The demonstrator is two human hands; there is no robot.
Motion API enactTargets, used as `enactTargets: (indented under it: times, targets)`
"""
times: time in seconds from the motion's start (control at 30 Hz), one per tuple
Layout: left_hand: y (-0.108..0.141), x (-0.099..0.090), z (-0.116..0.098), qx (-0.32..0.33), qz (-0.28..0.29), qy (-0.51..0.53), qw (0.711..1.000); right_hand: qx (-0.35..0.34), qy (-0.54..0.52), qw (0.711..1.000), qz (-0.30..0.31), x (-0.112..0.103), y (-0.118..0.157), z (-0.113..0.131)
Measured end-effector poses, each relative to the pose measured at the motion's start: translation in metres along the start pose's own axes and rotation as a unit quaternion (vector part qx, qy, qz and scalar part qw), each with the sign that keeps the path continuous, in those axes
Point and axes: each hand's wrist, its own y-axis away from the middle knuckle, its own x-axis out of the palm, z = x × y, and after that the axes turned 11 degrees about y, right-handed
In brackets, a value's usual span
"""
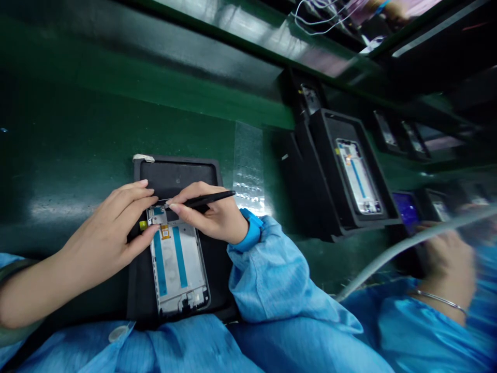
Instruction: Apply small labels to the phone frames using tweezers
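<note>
Your right hand (207, 217) grips black tweezers (207, 199), tips at a phone frame (176, 269) in a black tray (174, 173). Your left hand (104, 228) lies open across the frame's top end.

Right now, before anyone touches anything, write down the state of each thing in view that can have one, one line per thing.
phone frame, lying flat in the black tray
left hand, fingers spread above the phone frame
right hand, gripping the tweezers
tweezers, tips at the phone frame's top end
far phone frame, tilted in its tray
co-worker's hand, blurred
</note>
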Motion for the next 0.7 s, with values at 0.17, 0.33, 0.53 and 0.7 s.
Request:
enactTargets:
  times: [0.17,0.33,0.53,0.7]
  targets:
    - [-0.0002,-0.0007,-0.0002,-0.003,0.003,0.002,1.000,-0.002,-0.009,1.000,-0.009,0.0005,0.0004,0.0008]
    - [-0.0037,-0.0004,-0.0006,-0.002,-0.018,0.010,1.000,0.004,-0.004,1.000,-0.026,0.0005,0.0003,0.0022]
    - [-0.0092,0.0022,-0.0004,-0.001,-0.023,0.010,1.000,-0.008,-0.006,0.997,-0.074,-0.0001,0.0006,0.0005]
    - [-0.0088,0.0017,0.0010,-0.006,-0.022,0.020,1.000,-0.011,0.016,0.996,-0.091,0.0001,0.0013,0.0008]
